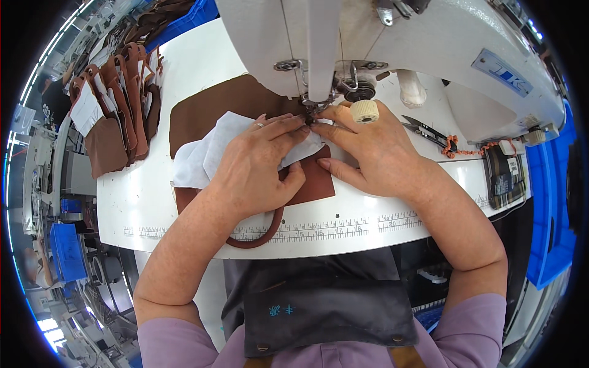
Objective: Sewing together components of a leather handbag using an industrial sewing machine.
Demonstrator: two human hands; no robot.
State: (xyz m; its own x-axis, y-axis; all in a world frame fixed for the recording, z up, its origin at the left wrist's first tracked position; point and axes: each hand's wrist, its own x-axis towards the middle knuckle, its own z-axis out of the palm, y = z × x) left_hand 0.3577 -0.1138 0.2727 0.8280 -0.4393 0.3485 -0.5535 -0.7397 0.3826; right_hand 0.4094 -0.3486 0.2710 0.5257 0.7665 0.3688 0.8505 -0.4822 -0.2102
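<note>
A sewing workshop, this: glossy white sewing machine [448,46], stacked reddish-brown handled bag pieces [109,144], blue plastic bins [546,224].

In the middle of the frame, the cloth [215,150] is white. The big flat piece [199,113] behind it is dark brown, the small piece [314,185] in front is reddish brown, and the strap [274,228] is brown. The sewing machine [429,30] and table [141,214] are white, with black ruler lines [319,233]. At right, the pouch [502,184] has dark and tan checks, the string [469,151] is orange, and the bin [543,227] is blue. At the bottom, the shirt [175,343] is purple.
</note>
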